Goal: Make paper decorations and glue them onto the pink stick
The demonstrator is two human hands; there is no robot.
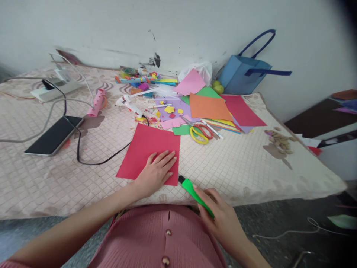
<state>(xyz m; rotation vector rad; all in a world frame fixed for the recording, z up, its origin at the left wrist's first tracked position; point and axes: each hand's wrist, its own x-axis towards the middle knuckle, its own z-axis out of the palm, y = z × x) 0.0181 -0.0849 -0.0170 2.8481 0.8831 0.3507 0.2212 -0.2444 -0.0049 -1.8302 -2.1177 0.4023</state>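
Observation:
My left hand (157,172) lies flat with its fingers stretched out on a red sheet of paper (150,143), near the sheet's right edge. The paper rests on the cloth-covered table, close to the front edge. In my right hand (219,214) is a bright green pen-shaped tool (192,190) with a black tip. Its tip is beside the paper's lower right corner; its exact kind is unclear. Beyond the sheet lie yellow-handled scissors (199,136), red-handled scissors (205,130) and a white glue gun (131,106).
At left are a dark tablet-like device (55,136), a power strip (57,89) and a pink paper roll (97,103). A black cable (103,163) runs toward the red sheet. Coloured papers (210,107), a blue bag (241,74) and a brown heap (280,140) lie farther back.

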